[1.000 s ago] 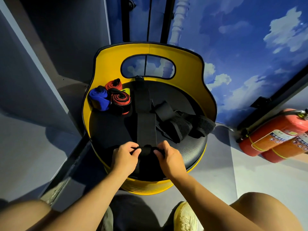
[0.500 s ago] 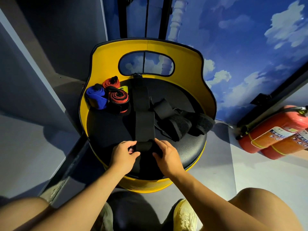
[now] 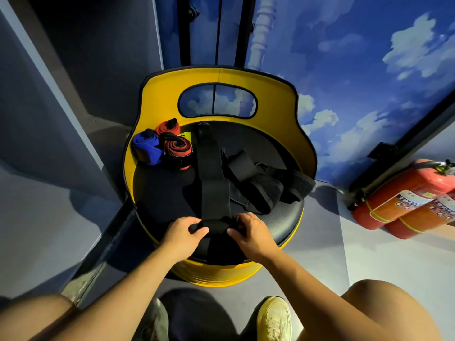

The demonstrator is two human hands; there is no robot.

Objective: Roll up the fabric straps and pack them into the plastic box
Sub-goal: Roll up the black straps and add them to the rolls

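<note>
A long black fabric strap (image 3: pixel 211 173) lies stretched across the black seat of a yellow barrel chair (image 3: pixel 305 153). Its near end is wound into a small roll. My left hand (image 3: pixel 183 233) pinches the roll's left end and my right hand (image 3: pixel 250 232) pinches its right end. A loose pile of black straps (image 3: pixel 266 183) lies to the right of the stretched strap. At the seat's back left sit rolled straps: a blue one (image 3: pixel 147 148), a red-and-black one (image 3: pixel 178 151) and a red one (image 3: pixel 168 126). No plastic box is in view.
The chair's yellow backrest (image 3: pixel 216 77) curves around the far side of the seat. Two red fire extinguishers (image 3: pixel 406 200) lie on the floor at the right. Grey wall panels stand at the left. My knees and shoes (image 3: pixel 273 318) are at the bottom.
The roll between my hands has grown thicker and moved a little farther up the strap. The flat length of strap is shorter.
</note>
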